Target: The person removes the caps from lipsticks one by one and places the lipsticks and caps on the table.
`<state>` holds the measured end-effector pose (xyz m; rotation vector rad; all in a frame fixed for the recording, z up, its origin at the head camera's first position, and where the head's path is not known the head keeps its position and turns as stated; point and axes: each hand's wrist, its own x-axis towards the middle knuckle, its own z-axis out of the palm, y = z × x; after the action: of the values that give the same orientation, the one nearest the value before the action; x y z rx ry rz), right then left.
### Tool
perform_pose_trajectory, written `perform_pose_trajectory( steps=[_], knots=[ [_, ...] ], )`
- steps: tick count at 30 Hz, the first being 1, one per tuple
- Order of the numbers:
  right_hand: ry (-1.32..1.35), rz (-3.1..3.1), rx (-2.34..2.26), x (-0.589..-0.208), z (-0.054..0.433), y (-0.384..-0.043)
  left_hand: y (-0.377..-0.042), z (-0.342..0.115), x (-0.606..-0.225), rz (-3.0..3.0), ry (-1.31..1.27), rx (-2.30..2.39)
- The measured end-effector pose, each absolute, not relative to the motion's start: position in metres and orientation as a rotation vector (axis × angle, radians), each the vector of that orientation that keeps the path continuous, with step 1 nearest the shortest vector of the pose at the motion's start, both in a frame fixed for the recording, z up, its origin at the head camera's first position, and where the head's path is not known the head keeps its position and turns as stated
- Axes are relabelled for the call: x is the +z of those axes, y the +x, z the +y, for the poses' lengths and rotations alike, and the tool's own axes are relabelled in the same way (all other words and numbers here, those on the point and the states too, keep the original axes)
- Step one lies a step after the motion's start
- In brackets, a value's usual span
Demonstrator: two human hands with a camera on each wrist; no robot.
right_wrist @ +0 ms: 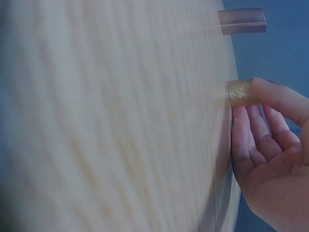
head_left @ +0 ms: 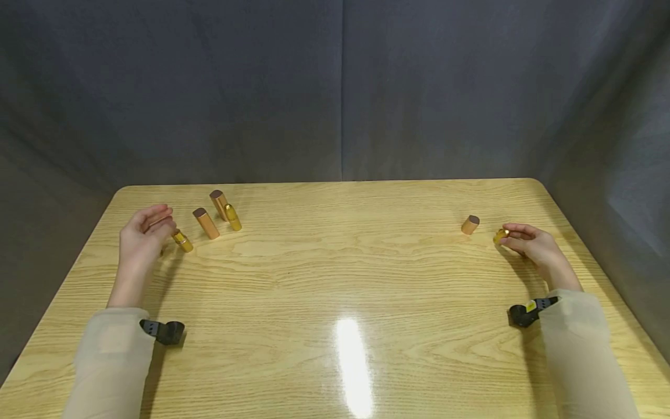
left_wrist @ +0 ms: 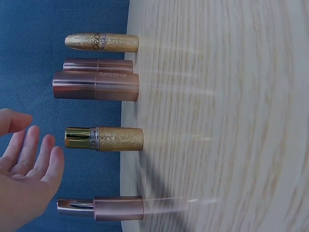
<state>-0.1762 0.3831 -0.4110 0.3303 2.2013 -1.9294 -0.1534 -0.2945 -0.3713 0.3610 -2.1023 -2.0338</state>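
Note:
An uncapped gold lipstick (head_left: 182,240) stands upright at the table's left, its shiny inner tube exposed. My left hand (head_left: 143,233) hovers beside its top; in the left wrist view the fingers (left_wrist: 41,162) are apart from it and hold nothing. Past it stands an uncapped rose-gold lipstick (left_wrist: 118,209), mostly hidden behind the hand in the head view. Over on the right, my right hand (head_left: 536,247) pinches a gold lipstick cap (right_wrist: 244,93) between thumb and fingers. The cap's lower end is at the tabletop; its upper end is covered by the thumb.
Two rose-gold lipsticks (head_left: 206,223) and a capped gold lipstick (head_left: 233,217) stand right of my left hand. A rose-gold cap (head_left: 470,224) stands left of my right hand. Dark curtains (head_left: 335,93) border the wooden table (head_left: 335,262) at the back and sides.

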Motion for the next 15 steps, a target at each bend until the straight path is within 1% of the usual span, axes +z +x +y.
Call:
perform_pose_trajectory(
  steps=[5, 10, 15],
  knots=[
    [0.283, 2.140, -1.993, -0.410, 0.384, -0.174, -0.156, -0.291, -0.369, -2.191, 0.383, -1.907],
    [0.228, 2.046, -2.130, -0.408, 0.384, -0.170, -0.158, -0.289, -0.368, -2.321, 0.345, -1.788],
    [0.282, 2.038, -2.324, -0.398, 0.377, -0.169, -0.161, -0.288, -0.368, -2.435, 0.317, -1.678]
  ],
)
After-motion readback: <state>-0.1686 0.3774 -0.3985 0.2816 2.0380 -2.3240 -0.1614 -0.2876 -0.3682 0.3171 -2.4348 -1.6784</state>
